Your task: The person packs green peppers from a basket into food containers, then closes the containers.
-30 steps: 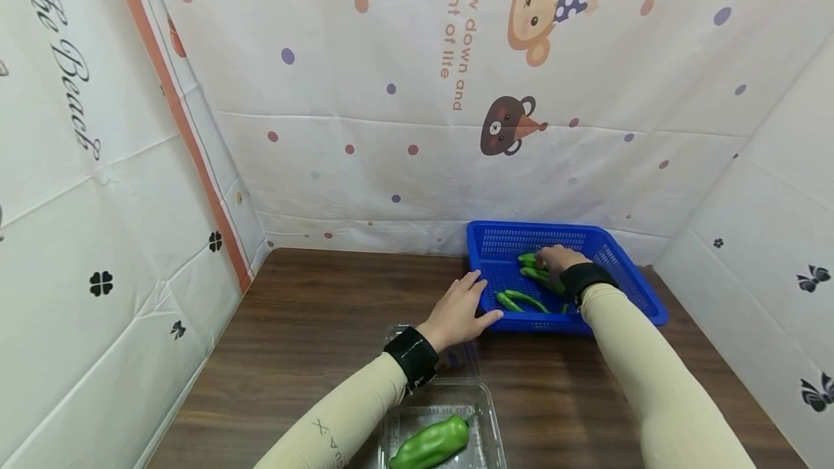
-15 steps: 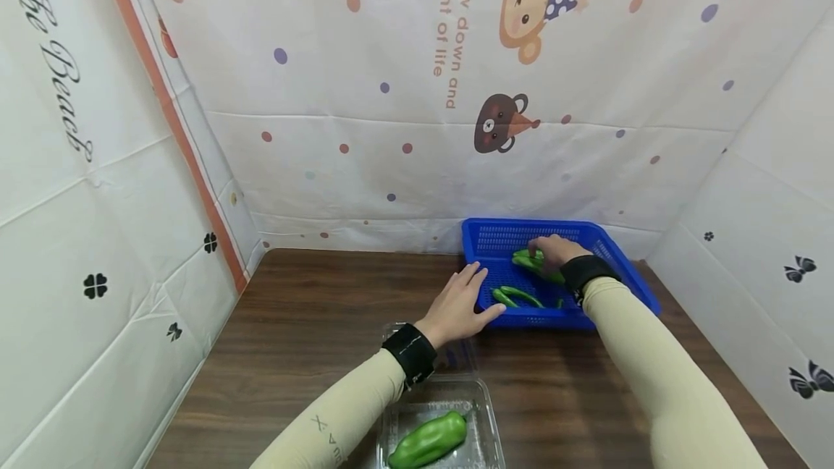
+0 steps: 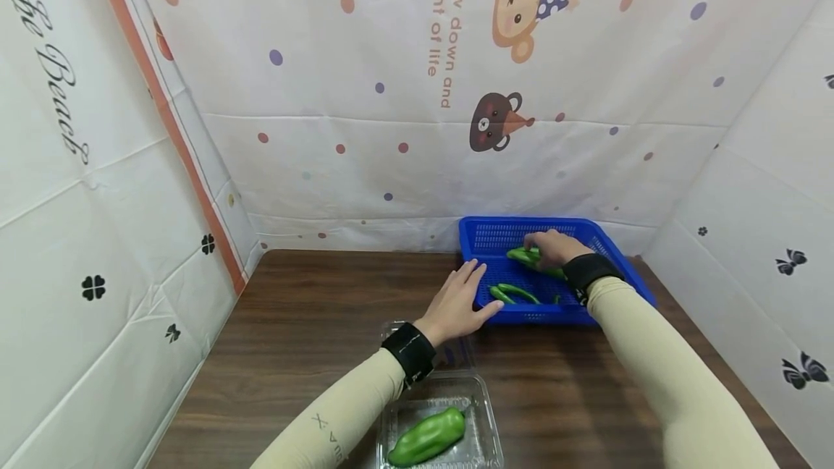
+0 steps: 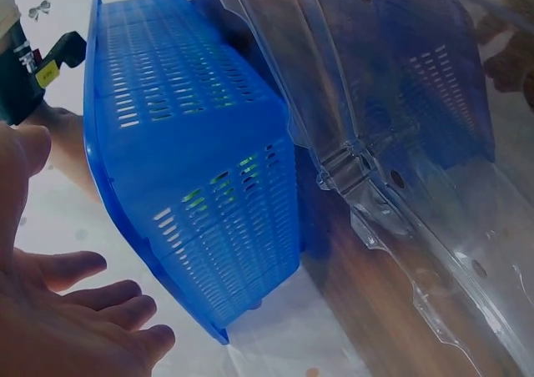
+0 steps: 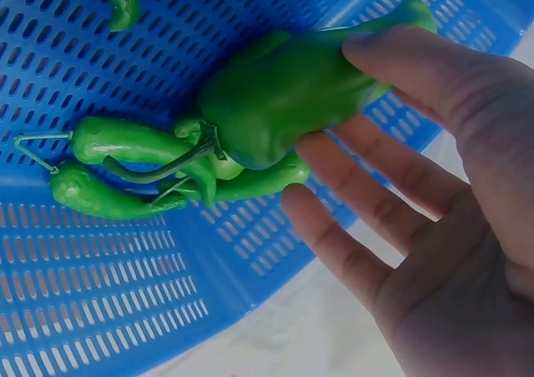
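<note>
My right hand (image 3: 555, 248) reaches into the blue perforated basket (image 3: 515, 222) at the back right. It pinches a large green pepper (image 5: 279, 93), thumb on the upper side and fingers beneath in the right wrist view. Several slimmer green chili peppers (image 5: 125, 139) lie in the basket beside it. At the basket's left front corner, my left hand (image 3: 456, 306) has its fingers spread; in the left wrist view they are relaxed near the rim. Another large green pepper (image 3: 428, 436) lies in a clear plastic container (image 3: 493, 418) at the front.
The container's clear lid (image 4: 400, 185) stands open behind it, under my left forearm and near the basket. Brown wood-grain table (image 3: 313, 324) lies to the left. Printed white sheets (image 3: 313, 194) wall off the back and both sides.
My right hand has shifted slightly left and up in the basket with the large pepper. The left hand stays by the corner. The whole head view has drifted a little.
</note>
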